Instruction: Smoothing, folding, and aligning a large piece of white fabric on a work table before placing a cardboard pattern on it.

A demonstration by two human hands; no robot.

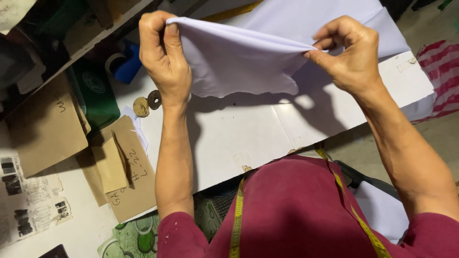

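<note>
We hold a piece of pale lilac-white cloth [234, 59] up in the top middle of the frame, stretched between both hands above the white surface [239, 138]. Our left hand [162, 52], at the upper left, is closed around one corner of the cloth, fingers curled over the edge with the thumb behind. Our right hand [346, 52], at the upper right, pinches the other end between thumb and fingertips, where the fabric gathers into a tight point. The lower edge of the cloth hangs loose and wavy between the two hands, casting a shadow on the surface below.

More of the same pale fabric [315, 19] lies spread at the top of the frame, behind the raised piece. Just beside our left wrist, on the surface, sit a small tan round lump [140, 106] and a dark ring [154, 99], touching each other. Brown paper envelopes [126, 167] lie at the lower left, with a larger brown sheet [45, 126] further left. A green box [95, 93] and a blue object [126, 62] stand at the upper left by a shelf. A yellow measuring tape [237, 215] hangs round our neck over the dark red shirt [296, 210] at the bottom of the frame. A red and white striped bag [442, 71] shows at the right edge.
</note>
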